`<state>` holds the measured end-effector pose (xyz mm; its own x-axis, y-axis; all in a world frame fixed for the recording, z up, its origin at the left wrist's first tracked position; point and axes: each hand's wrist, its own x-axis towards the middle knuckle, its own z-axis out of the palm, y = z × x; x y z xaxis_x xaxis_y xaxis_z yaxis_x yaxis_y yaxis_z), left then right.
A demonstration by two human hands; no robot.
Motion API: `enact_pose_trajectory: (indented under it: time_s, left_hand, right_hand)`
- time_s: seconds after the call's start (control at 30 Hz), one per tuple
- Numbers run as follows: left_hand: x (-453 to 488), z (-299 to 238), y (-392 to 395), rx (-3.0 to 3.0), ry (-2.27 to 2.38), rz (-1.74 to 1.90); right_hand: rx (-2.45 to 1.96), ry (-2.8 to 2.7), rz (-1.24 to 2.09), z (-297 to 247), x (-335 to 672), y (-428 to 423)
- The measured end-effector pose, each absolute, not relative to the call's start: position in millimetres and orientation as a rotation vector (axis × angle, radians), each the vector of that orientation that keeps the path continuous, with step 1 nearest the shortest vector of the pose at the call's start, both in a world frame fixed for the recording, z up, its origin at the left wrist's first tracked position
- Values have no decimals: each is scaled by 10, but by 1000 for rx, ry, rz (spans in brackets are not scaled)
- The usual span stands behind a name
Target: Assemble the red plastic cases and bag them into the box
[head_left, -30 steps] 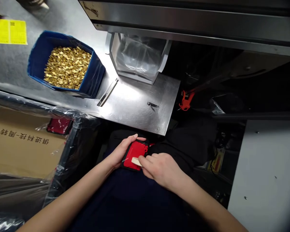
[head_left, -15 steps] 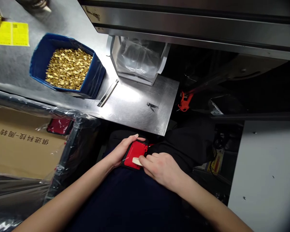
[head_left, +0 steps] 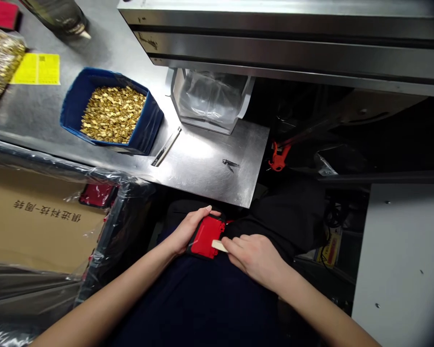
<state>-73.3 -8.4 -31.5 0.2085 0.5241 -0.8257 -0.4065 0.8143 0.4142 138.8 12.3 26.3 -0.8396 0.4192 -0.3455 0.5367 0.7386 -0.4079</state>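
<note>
My left hand (head_left: 190, 229) is closed around the left side of a red and black case (head_left: 205, 236), held over my lap. The case is flat, with a red face and black edges. In my right hand (head_left: 255, 255) a pale, flat stick (head_left: 219, 246) is pinched between thumb and fingers. Its blunt tip lies at the case's right edge, over the red face; whether it presses on it I cannot tell. The fingers under the case are hidden.
A blue bin (head_left: 154, 125) of small brass parts stands on the metal table (head_left: 202, 178), near a knife (head_left: 166, 147) and nail clippers (head_left: 230, 164). Behind is a grey bin (head_left: 206, 124) with plastic bags. A plastic-lined box (head_left: 39, 236) with another red case (head_left: 98, 194) is at left.
The stick's tip has moved right, from over the red face to near the case's right edge. My right hand has shifted right with it. The whole view has shifted slightly.
</note>
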Motion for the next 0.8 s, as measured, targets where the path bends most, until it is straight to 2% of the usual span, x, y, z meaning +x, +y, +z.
enact_pose_trajectory:
  time_s: [0.8]
  left_hand:
    - [-714,-297,-56,107,1241,646]
  right_hand:
    - [1023,2525,-791,328,1294,80]
